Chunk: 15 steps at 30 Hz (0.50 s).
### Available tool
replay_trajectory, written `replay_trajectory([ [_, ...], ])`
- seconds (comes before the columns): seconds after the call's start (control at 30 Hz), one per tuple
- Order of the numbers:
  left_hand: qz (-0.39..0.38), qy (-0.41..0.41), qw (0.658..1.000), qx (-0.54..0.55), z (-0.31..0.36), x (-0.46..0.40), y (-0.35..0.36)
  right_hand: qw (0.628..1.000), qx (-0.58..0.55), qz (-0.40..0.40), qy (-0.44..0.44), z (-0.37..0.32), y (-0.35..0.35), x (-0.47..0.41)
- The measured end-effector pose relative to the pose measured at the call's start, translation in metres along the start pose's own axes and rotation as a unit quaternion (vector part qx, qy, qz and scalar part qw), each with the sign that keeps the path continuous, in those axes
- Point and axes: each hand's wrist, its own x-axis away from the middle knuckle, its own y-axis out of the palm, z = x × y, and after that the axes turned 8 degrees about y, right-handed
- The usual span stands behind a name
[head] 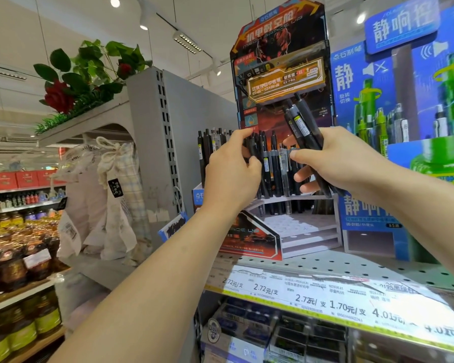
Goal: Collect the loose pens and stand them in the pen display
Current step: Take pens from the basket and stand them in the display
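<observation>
A shop aisle, with a perforated metal shelf edged by price tags. Nearest, the right hand grips a bundle of black loose pens, not yet placed. The left hand pinches a pen among the standing pens. Behind stands the pen display: its back row is partly filled, its front steps look bare, so the task seems about midway.

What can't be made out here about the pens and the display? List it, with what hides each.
- Head view, left hand: its back hides the fingertips and which pen it pinches.
- Bundle of pens in the right hand: they overlap, so no count.
- Pen display: the hands cover the upper holes, so free slots there are unknown.
- Price strip: small print is blurred.
</observation>
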Motion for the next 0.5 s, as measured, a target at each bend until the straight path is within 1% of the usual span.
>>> replay_trajectory([
  [0.07,-0.072,-0.004,0.997,-0.034,0.001,-0.004,-0.001,1.0,0.004,0.009,-0.001,0.0,0.0,0.0],
  [0.13,-0.141,-0.025,0.989,-0.041,0.002,-0.01,-0.002,1.0,0.009,0.009,-0.001,0.0,0.0,0.0],
  [0.23,-0.218,-0.033,0.974,-0.058,0.005,-0.016,-0.002,1.0,0.016,0.004,-0.003,0.0,-0.001,0.001],
  [0.3,-0.244,-0.037,0.967,-0.065,0.007,-0.018,-0.002,1.0,0.017,0.001,-0.005,0.0,-0.002,0.002],
  [0.5,-0.275,-0.038,0.958,-0.071,0.007,-0.021,-0.002,1.0,0.016,-0.02,0.012,-0.002,-0.003,0.004],
])
